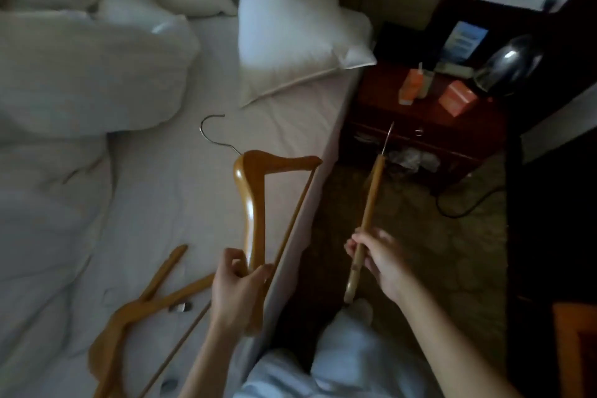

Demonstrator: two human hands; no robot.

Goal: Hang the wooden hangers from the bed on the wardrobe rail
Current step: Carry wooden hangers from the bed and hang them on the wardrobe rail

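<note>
- Left hand – fingers and thumb curled round one arm of a wooden hanger, near that arm's end.
- That hanger – lies flat-on to the camera above the bed's right edge; its metal hook points toward the pillows. Whether it touches the sheet cannot be told.
- Right hand – fingers wrapped round a second hanger, gripping its lower half.
- Second hanger – seen edge-on, held over the carpet between bed and table, hook end toward the table.
- Loose hangers – wooden, overlapping on the sheet at the lower left, just beside the left forearm; the exact count is unclear.
- Bedding – a white pillow at the head of the bed, a rumpled duvet along the left side.
- Table – dark red wood, carrying two orange boxes and a dark rounded object, too dim to identify.
- Person – a knee in pale cloth shows at the bottom edge, beside the bed.
</note>
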